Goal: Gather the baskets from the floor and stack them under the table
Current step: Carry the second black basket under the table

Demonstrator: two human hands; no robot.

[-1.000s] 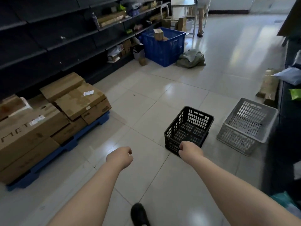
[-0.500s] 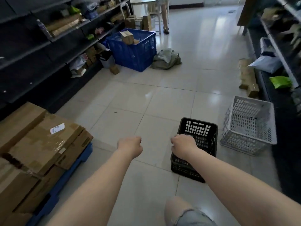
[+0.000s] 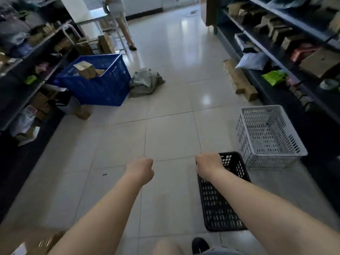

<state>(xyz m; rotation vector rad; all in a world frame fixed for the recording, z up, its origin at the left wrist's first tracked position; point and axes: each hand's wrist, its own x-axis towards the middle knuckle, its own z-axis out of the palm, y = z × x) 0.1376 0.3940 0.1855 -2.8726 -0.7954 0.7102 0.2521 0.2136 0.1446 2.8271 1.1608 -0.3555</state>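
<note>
A black perforated plastic basket [image 3: 219, 205] hangs tilted just above the tiled floor at the lower right. My right hand [image 3: 208, 165] is closed over its far left rim corner, and my forearm crosses over its opening. My left hand [image 3: 140, 171] is a closed fist with nothing in it, held out to the left of the basket. A white perforated basket [image 3: 266, 137] sits empty on the floor to the right, next to the shelf base, just beyond the black one. A pale table [image 3: 95, 20] stands far back on the left.
A blue crate [image 3: 103, 89] holding cardboard boxes and a grey cloth heap [image 3: 145, 82] lie ahead on the left. Brown boxes [image 3: 239, 80] line the right shelving [image 3: 276, 43]. Dark shelves [image 3: 27, 52] run along the left. A person [image 3: 121, 21] stands by the table.
My right hand closed on the black basket's rim and the basket now hangs under my arm. The view moved forward down the aisle; the pallet of boxes slid out at the left.
</note>
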